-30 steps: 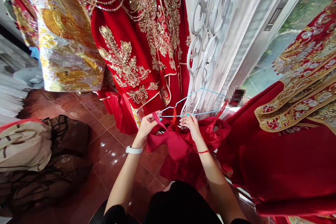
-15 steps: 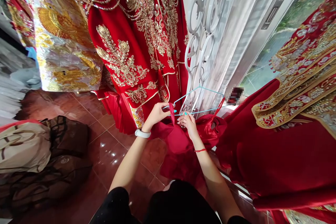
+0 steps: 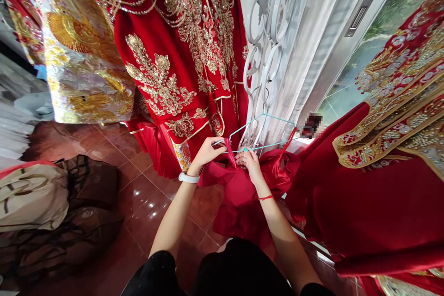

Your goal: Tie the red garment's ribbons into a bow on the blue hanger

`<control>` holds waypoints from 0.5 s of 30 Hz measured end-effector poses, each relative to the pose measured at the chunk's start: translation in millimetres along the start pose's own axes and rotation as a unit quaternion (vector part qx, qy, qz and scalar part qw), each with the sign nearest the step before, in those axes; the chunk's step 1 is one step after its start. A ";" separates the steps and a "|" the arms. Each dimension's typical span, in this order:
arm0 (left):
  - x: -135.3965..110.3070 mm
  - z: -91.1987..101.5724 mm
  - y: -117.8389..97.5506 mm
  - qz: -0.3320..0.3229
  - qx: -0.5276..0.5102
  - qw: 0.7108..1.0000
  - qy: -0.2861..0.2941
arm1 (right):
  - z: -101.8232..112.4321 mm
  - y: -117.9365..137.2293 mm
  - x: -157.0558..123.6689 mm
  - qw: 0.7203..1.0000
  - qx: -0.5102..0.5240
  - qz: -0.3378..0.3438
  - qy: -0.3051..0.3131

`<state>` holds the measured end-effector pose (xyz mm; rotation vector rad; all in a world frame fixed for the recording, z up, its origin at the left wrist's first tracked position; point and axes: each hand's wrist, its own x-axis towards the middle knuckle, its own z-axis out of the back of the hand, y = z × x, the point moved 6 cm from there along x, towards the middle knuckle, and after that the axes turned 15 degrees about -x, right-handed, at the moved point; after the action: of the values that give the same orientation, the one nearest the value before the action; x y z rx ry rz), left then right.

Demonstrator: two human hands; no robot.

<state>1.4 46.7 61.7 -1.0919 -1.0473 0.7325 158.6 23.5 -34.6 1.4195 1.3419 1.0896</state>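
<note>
A thin light-blue wire hanger (image 3: 245, 123) slants in front of me, its metal hook up against the white scrollwork. My left hand (image 3: 209, 151), with a white band on the wrist, is closed round the hanger's left end. A red strap (image 3: 230, 152) loops over the hanger beside my left fingertips. Below hangs the red satin garment (image 3: 241, 189), bunched and loose. My right hand (image 3: 250, 163) has curled fingers closed on red cloth by the strap's lower part, just under the hanger's bar. A second strap (image 3: 290, 141) sits at the hanger's right end.
A red jacket with gold embroidery (image 3: 152, 74) hangs ahead, with a gold and white brocade garment (image 3: 83, 55) at left. White metal scrollwork (image 3: 258, 23) stands behind the hanger. Red beaded clothing (image 3: 381, 194) fills the right. Bags (image 3: 34, 194) lie on the tiled floor (image 3: 138, 203).
The strap by my left hand now slants down to the right, where it hung nearly straight before. My left thumb's tip has drawn back from beyond the strap. My right hand has barely moved.
</note>
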 end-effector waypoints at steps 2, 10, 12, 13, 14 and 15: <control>0.2 2.0 -2.0 -0.005 0.010 1.000 -0.005 | -3.0 0.8 1.0 1.000 -0.004 -0.004 0.003; -7.9 4.6 -15.7 -0.025 0.081 0.996 0.013 | 67.9 13.2 -12.4 0.963 -0.240 0.060 -0.110; -8.0 5.6 -15.1 -0.021 0.078 0.997 0.003 | 119.9 23.1 -21.4 0.901 -0.354 0.090 -0.234; -7.4 6.5 -14.3 -0.023 0.075 0.997 -0.008 | 145.1 26.6 -25.9 0.855 -0.419 0.086 -0.292; -6.5 7.5 -13.3 -0.026 0.080 0.996 -0.019 | 166.1 27.7 -28.1 0.812 -0.483 0.072 -0.319; -5.4 8.3 -12.1 -0.031 0.091 0.995 -0.028 | 182.8 26.0 -27.7 0.783 -0.534 0.053 -0.314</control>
<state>-8.5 40.9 72.3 -0.8827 -1.0356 0.7970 341.3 -9.9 -52.8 0.8167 0.0453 1.0207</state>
